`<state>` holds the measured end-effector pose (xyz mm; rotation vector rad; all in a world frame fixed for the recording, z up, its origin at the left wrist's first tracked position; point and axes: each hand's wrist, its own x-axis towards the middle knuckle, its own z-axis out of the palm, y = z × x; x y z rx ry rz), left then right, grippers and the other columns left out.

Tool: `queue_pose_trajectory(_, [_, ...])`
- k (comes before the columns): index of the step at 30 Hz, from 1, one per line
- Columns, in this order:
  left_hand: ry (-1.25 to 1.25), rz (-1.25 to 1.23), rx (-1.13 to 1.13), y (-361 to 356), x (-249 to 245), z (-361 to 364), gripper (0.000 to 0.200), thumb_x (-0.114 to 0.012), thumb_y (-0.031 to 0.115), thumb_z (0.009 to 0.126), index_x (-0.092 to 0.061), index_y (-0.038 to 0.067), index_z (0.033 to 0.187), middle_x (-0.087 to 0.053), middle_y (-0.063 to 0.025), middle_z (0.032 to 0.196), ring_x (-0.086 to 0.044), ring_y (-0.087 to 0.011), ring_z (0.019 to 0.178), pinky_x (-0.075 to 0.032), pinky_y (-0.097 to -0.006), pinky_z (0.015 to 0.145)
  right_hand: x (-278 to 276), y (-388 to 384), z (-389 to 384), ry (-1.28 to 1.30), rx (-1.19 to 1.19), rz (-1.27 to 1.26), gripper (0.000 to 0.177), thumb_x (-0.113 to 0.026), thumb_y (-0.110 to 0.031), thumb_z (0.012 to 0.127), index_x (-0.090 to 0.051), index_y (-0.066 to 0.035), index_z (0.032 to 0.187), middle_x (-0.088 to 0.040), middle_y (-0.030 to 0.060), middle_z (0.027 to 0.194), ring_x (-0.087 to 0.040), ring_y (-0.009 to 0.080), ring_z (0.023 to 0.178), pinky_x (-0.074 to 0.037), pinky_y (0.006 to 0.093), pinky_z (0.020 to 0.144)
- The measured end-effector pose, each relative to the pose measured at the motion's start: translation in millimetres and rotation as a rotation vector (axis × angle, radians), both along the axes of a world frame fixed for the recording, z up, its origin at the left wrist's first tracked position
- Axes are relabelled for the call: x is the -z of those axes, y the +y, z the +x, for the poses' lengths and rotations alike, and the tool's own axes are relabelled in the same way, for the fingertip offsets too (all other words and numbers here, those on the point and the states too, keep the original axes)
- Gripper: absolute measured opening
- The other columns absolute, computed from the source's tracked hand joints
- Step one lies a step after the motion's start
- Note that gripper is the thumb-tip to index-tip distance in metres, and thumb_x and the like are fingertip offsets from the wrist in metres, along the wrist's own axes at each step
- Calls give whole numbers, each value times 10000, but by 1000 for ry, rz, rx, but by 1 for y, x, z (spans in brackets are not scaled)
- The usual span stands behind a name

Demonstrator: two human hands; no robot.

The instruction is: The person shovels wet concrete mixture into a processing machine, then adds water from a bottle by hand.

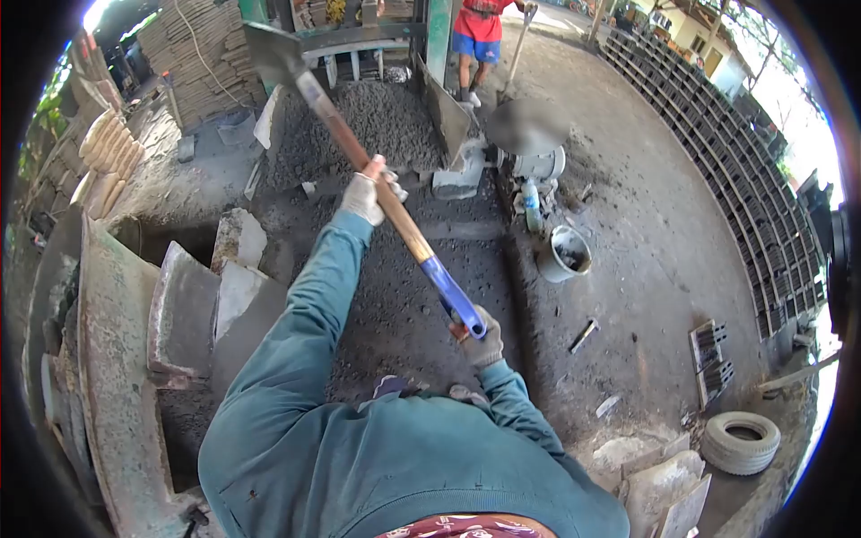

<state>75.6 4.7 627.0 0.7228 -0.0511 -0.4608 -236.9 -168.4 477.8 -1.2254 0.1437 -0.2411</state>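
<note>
A shovel [411, 235] with a wooden shaft and a blue handle end slants across the middle of the view. My left hand [362, 196], in a pale fingerless-looking glove, is wrapped round the middle of the shaft. Lower down, my right hand [485, 340], also gloved, grips the blue handle. The shovel's metal blade reaches up to the upper left, overlapping the frame beside a heap of dark grey wet mix [359, 121]. That heap lies between metal side plates [446, 117]. Loose dark material covers the sunken floor below my hands.
A bucket [565, 254] and a plastic bottle [532, 206] stand to the right, near a motor-like machine [534, 163]. A hammer [585, 335] and a tyre [741, 442] lie farther right. Another person [477, 40] stands at the top with a long-handled tool. Racked blocks [717, 161] line the right.
</note>
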Motion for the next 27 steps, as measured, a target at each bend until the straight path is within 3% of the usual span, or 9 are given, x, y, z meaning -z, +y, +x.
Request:
queue_pose_trajectory(1, [19,-10,-28,14,14,11,295,-718,329,906,-496,134,911,-519,-21,695,-531,-218,585,-504,-456,632,-8,3,9,23,-66,443,154,-727,-2,818,-634,-73,917,-648,11,895,-638,120,809,-529,283,671])
queue_pose_trajectory(3, [186,76,-129,36,59,23,284,-719,301,908,-492,129,907,-528,-26,728,-530,-209,607,-504,-449,664,-39,12,6,135,13,-317,165,-741,7,815,-622,-84,882,-640,-15,848,-622,107,742,-522,277,645])
queue_pose_trajectory(5, [75,110,-51,39,71,0,246,-682,287,936,-501,127,888,-522,-18,749,-543,-211,682,-497,-456,749,15,13,5,259,-2,30,160,-758,-7,807,-644,-94,879,-656,-16,812,-608,93,709,-514,278,623])
queue_pose_trajectory(9, [64,-49,95,31,71,-68,236,-671,332,937,-526,151,892,-520,-33,786,-522,-209,706,-474,-485,834,69,-46,-32,420,276,-53,175,-772,-2,773,-680,-100,886,-680,6,765,-624,115,664,-516,290,599])
queue_pose_trajectory(13, [65,-184,-28,36,105,-133,277,-635,370,941,-510,147,833,-498,-29,767,-502,-196,712,-465,-458,851,78,-106,-76,465,728,98,308,-459,164,799,-659,-46,904,-675,67,778,-644,168,644,-534,304,565])
queue_pose_trajectory(20, [1068,-36,-253,14,243,-191,308,-610,288,903,-456,134,685,-477,-31,619,-502,-199,610,-491,-448,806,-99,-87,-90,361,336,-796,212,-799,-35,715,-647,-50,862,-667,69,762,-667,177,693,-533,339,622])
queue_pose_trajectory(22, [1124,-19,-123,10,290,-192,288,-600,216,849,-458,135,612,-485,-39,569,-513,-215,577,-496,-439,793,-132,-62,-68,221,210,-809,317,-865,-68,622,-680,-68,879,-669,86,782,-679,207,717,-528,341,662])
queue_pose_trajectory(26, [820,157,213,23,360,-168,272,-622,229,835,-498,109,625,-489,-25,574,-538,-230,616,-499,-407,778,-113,-93,-23,13,-148,-446,509,-818,-255,797,-622,-49,1219,-686,73,1000,-663,173,934,-522,340,824])
queue_pose_trajectory(27, [1144,-111,241,13,333,-163,275,-628,197,856,-512,90,631,-523,-18,598,-552,-208,639,-510,-380,742,-102,-117,-5,20,-153,-348,563,-799,-293,829,-584,-33,1280,-676,76,1025,-649,165,965,-520,343,852])
